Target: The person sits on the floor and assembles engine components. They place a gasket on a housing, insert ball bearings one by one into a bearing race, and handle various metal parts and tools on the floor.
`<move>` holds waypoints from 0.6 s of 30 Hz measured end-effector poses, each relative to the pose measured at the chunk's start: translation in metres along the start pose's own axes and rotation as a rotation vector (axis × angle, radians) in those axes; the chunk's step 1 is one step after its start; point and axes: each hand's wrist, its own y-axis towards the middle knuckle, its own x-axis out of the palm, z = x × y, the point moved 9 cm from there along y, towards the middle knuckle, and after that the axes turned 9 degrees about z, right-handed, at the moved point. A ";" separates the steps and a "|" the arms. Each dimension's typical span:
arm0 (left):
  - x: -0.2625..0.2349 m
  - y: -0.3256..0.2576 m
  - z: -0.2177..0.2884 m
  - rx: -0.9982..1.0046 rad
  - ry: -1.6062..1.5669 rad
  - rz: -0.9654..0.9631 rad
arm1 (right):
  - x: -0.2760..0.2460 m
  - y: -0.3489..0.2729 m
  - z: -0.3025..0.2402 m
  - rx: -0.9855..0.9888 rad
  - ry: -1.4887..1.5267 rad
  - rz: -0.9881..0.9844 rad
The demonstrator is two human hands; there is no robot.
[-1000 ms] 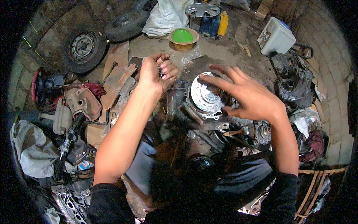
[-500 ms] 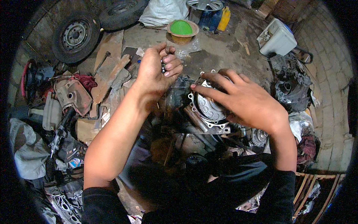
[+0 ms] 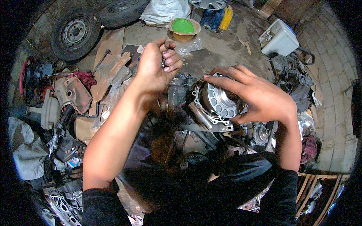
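Hub (image 3: 220,100) sits under the right hand's (image 3: 260,98) spread, open fingers (image 3: 218,81), while left hand (image 3: 156,67) fingers pinch small bolts (image 3: 164,62).

A round metal housing (image 3: 218,101) sits at centre under the right hand (image 3: 260,98), the left hand (image 3: 156,67) raised just to its left. Beyond lie a bowl (image 3: 183,28) and two tyres (image 3: 75,34); a box (image 3: 278,37) sits far right.

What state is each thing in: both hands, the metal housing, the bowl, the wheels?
left hand: raised, closed on small dark parts
right hand: fingers spread over round metal housing
round metal housing: upright, face exposed
green bowl: upright on floor
wheel: lying flat
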 end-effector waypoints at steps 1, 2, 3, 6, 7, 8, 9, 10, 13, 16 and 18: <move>-0.001 0.001 0.001 0.002 -0.002 -0.002 | -0.003 0.000 0.000 -0.022 0.008 0.007; -0.002 0.001 0.001 0.004 -0.004 -0.004 | -0.006 0.000 0.000 -0.034 0.026 0.020; -0.003 0.001 0.002 0.007 -0.005 -0.004 | -0.007 0.000 0.002 -0.046 0.044 0.032; 0.000 0.000 0.002 0.005 -0.010 -0.011 | -0.009 -0.007 0.012 -0.024 0.080 0.043; -0.001 0.000 0.002 0.003 -0.010 -0.008 | -0.008 -0.008 0.015 -0.012 0.088 0.047; -0.001 0.000 0.002 0.000 -0.011 -0.006 | -0.008 -0.009 0.018 0.001 0.095 0.051; -0.001 -0.001 0.002 0.008 -0.002 0.004 | -0.010 -0.010 0.020 0.015 0.096 0.055; -0.002 -0.002 0.003 0.016 0.008 0.019 | -0.010 -0.009 0.023 0.028 0.102 0.057; -0.006 -0.002 0.005 0.020 0.010 0.005 | -0.009 -0.007 0.025 0.054 0.093 0.062; -0.006 -0.002 0.007 0.018 0.015 -0.025 | -0.007 -0.004 0.023 0.012 0.092 0.069; -0.005 -0.002 0.007 0.023 0.026 -0.022 | -0.005 -0.003 0.021 -0.017 0.092 0.064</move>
